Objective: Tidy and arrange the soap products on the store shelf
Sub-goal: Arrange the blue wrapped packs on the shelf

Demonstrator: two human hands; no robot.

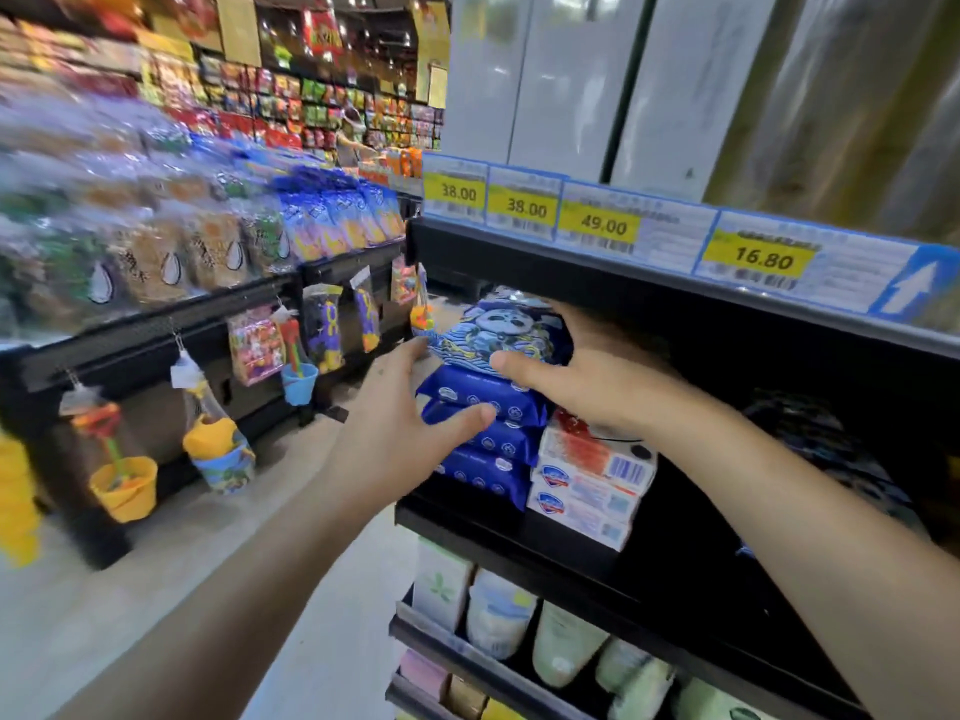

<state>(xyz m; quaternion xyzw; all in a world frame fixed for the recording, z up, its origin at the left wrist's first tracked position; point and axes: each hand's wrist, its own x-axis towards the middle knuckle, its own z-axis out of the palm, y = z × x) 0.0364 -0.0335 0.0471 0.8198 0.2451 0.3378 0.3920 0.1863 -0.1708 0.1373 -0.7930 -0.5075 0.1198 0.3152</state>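
Note:
A stack of dark blue soft packs [485,436] stands at the left end of a black shelf [519,545]. On top of it lies a blue pack with a panda picture [498,330]. My right hand [587,376] reaches round the panda pack, its thumb lying across the front and its fingers behind. My left hand [400,423] is spread at the stack's left side, the fingertips touching the panda pack's edge and the thumb on a blue pack. White boxed soap bars [592,485] are stacked just to the right of the blue packs.
Yellow price tags [602,226] line the shelf edge above. The shelf's right part is dark, with a dim patterned pack [810,433]. Bottles and pouches [519,615] fill the lower shelves. Across the aisle, a low display holds snack bags [208,246] and hanging toy buckets [124,485].

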